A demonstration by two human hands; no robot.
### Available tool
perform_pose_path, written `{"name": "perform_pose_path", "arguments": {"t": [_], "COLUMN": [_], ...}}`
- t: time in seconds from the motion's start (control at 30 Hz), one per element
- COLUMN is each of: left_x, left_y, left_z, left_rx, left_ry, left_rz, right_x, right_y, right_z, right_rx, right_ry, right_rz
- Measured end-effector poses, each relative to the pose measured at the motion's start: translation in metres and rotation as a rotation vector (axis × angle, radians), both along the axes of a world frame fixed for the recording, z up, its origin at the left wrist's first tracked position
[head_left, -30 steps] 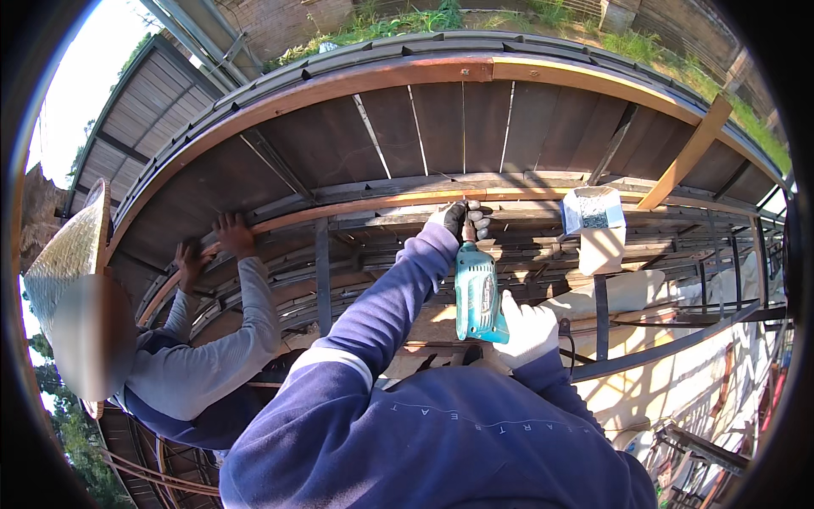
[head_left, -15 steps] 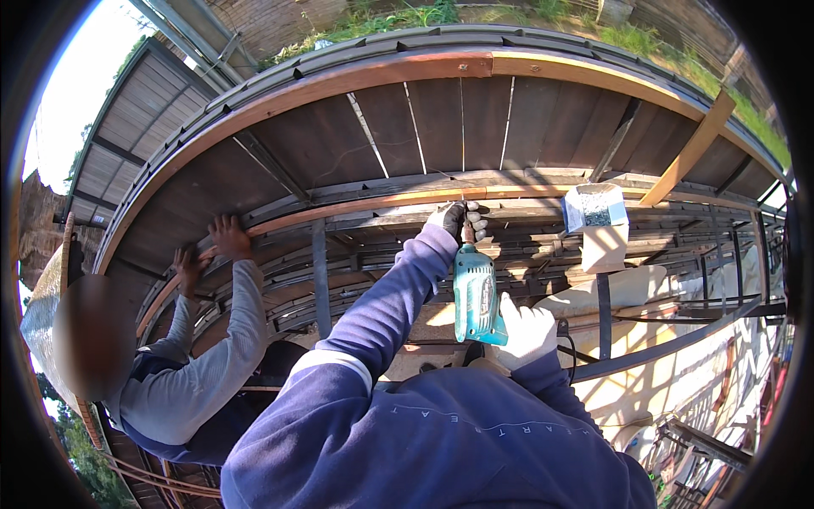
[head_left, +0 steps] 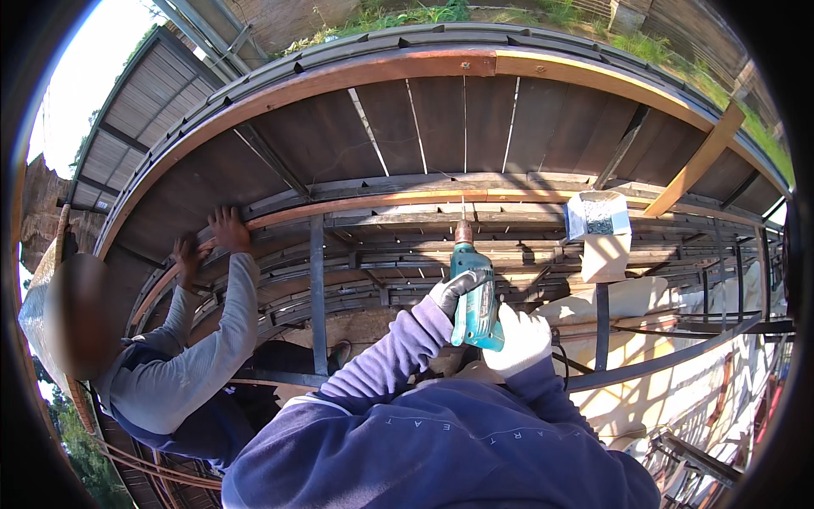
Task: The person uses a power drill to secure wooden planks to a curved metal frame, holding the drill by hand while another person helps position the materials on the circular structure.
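A teal power drill (head_left: 480, 304) points away from me, its thin bit up against a narrow reddish wooden strip (head_left: 398, 201). My right hand (head_left: 521, 338), in a white glove, is closed around the drill's handle end. Gloved in white and dark grey, my left hand (head_left: 458, 290) wraps the side of the drill's body. Whether the bit has entered the wood is too small to tell. Farther left, a co-worker's two bare hands (head_left: 227, 231) rest on the same strip.
An open box of small metal pieces (head_left: 599, 212) sits on the framing at right. A slanted wooden board (head_left: 697, 165) stands beyond it. Dark metal posts (head_left: 318, 293) and a curved rail (head_left: 661, 352) lie around me. The co-worker (head_left: 182, 365) is close on my left.
My left hand has come back from the strip near the bit and now grips the drill's body. The drill has shifted slightly; the co-worker's hands stay on the strip.
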State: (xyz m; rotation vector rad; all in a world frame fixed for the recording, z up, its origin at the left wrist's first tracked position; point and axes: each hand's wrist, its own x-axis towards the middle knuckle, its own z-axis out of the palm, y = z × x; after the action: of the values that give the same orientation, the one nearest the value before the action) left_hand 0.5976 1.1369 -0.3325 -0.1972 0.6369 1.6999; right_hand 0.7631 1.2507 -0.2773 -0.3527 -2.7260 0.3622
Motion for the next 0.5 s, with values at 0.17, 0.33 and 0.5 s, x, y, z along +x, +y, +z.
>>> {"name": "perform_pose_path", "arguments": {"t": [0.17, 0.33, 0.5], "left_x": [0.003, 0.003, -0.001], "left_y": [0.008, 0.008, 0.003], "left_z": [0.012, -0.002, -0.035], "left_rx": [-0.134, -0.056, 0.077], "left_ry": [0.142, 0.122, 0.029], "left_rz": [0.04, 0.068, 0.056], "right_x": [-0.002, 0.0, -0.006], "right_y": [0.0, -0.009, -0.004], "right_z": [-0.001, -0.022, -0.037], "right_rx": [-0.048, -0.001, -0.103], "right_ry": [-0.079, -0.032, 0.009], "right_rz": [-0.049, -0.095, -0.029]}}
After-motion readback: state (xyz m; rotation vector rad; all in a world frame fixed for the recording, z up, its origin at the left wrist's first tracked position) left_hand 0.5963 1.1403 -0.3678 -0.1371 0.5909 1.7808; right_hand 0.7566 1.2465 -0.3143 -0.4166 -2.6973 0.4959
